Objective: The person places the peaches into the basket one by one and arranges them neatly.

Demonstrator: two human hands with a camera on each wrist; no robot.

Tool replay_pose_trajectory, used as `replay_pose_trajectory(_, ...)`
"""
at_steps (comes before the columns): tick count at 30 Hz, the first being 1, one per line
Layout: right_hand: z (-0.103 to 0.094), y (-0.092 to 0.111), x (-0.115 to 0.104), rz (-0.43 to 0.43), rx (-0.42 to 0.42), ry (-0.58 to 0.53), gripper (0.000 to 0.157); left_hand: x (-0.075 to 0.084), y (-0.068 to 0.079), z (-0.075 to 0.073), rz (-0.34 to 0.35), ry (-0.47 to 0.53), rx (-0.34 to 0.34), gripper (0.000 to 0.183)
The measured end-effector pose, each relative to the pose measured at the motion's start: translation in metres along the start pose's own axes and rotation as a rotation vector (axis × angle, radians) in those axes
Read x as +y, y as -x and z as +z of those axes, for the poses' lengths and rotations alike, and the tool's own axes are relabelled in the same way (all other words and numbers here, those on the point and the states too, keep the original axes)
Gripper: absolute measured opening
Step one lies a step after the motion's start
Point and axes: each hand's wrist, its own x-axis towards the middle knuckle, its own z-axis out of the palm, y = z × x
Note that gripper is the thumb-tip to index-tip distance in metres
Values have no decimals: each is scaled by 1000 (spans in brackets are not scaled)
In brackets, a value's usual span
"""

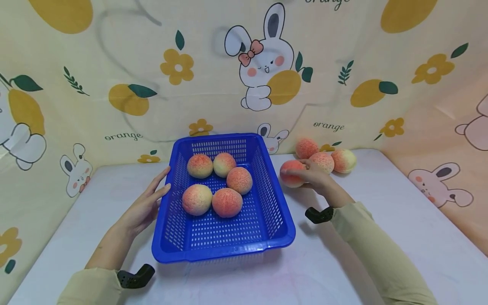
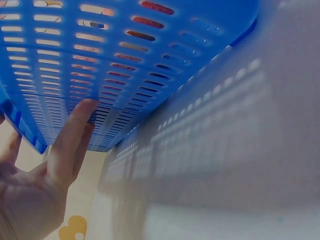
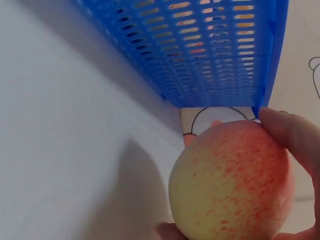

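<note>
A blue slotted plastic basket (image 1: pixel 225 250) stands in the middle of the table with several peaches inside, among them a yellow-and-red peach (image 1: pixel 197 199). My left hand (image 1: pixel 142 212) rests against the basket's left side, its extended fingertips at the rim and outer wall; the left wrist view shows fingers (image 2: pixel 75 135) touching the slotted wall. Just outside the basket's right side, my right hand (image 1: pixel 316 176) grips a red-and-yellow peach (image 3: pixel 230 182) between thumb and fingers. The right wrist view shows that peach above its shadow, near the basket's wall.
Behind my right hand are more peaches: a red one (image 1: pixel 306 148) at the back, a pinkish one (image 1: pixel 322 162) and a paler one (image 1: pixel 344 161). A printed cloth backdrop (image 1: pixel 213 101) rises behind the white table (image 1: pixel 328 271).
</note>
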Motion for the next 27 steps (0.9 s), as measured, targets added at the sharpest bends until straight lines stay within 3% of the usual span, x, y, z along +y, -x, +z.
replay_pose_trajectory(12, 1, 9, -28, -26, 61, -158, 95, 0, 0, 0, 3, 9, -3, 63)
replay_pose_trajectory(18, 5, 11, -47, -60, 63, -225, 87, -1, -1, -1, 19, 3, -9, 63)
replay_pose_trajectory(27, 13, 16, -68, -88, 108, -229, 74, -2, -1, -2, 22, 21, -31, 63)
